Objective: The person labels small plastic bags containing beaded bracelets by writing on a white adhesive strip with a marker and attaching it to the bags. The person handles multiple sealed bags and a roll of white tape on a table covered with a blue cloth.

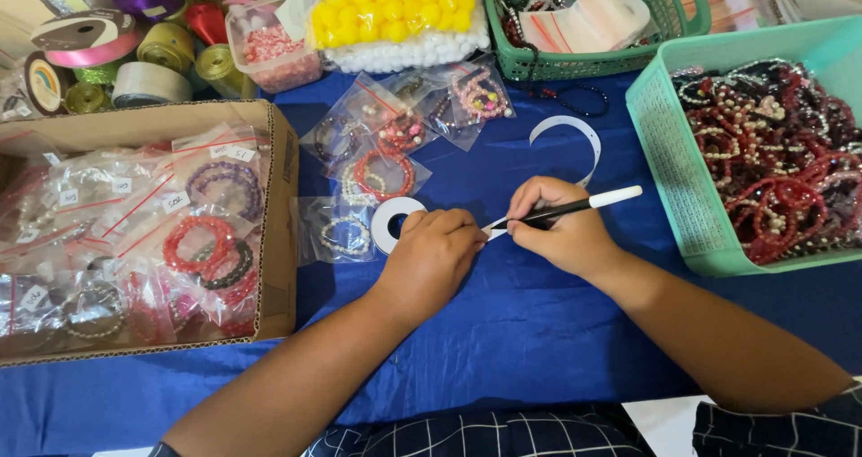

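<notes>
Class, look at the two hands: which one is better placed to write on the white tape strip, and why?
The right hand, probably: it holds the pen with the tip at the strip. The left hand lies on the tape roll, pinning it.

Light: we record bright, even, diffuse illumination | Shadows: soft and short under the left hand (429,258) and right hand (564,232) on the blue cloth (512,322) | Glare: mild sheen on cloth folds and on the plastic bracelet bags (382,165) | Focus: sharp at centre, slight softening and wide-angle bending at the edges.
</notes>
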